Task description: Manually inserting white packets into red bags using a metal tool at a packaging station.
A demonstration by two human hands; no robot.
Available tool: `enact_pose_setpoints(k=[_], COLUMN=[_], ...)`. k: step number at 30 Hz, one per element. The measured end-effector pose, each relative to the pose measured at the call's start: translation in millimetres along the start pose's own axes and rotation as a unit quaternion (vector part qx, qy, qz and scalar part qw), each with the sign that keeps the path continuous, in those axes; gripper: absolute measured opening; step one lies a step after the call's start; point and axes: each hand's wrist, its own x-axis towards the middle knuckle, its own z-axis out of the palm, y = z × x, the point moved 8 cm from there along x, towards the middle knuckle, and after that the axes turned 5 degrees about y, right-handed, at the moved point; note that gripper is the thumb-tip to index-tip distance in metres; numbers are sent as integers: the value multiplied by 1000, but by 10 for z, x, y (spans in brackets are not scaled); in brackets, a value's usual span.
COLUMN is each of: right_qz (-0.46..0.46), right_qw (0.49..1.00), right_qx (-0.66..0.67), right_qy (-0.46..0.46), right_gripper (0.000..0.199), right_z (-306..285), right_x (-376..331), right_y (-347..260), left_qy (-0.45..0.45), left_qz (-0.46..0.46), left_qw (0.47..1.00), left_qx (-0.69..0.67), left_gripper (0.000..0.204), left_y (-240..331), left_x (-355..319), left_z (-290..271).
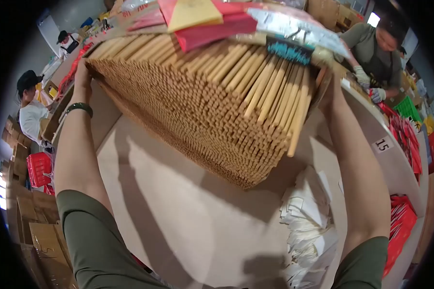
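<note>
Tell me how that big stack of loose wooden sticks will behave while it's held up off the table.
The big stack of pale wooden sticks probably acts as loose pieces: several ends on the right already jut out unevenly. The left hand and right hand press its two sides, so easing that grip likely lets sticks slide out. It looks heavy for its bulk.

Single head-worn fisheye view, looking steeply down and forward over the table (188, 226), close; own forearms enter from lower edge; rim bends straight lines
</note>
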Motion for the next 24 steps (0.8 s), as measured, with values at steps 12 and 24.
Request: enact_pose_setpoints(k=[12, 24], right_qz=[-19, -52], right_qw=[980, 969], right_qx=[196, 231], right_qy=[-11, -68], right_gripper=[52, 55], right_z=[159, 486], right_x=[-37, 102], right_y=[152, 339], left_qy=[3, 78], left_qz=[-48, -77], left_qw=[996, 994], left_qx=[-76, -18], left_gripper=[53, 57], left_y=[79, -9], left_x=[-407, -374], left_z=[277, -496])
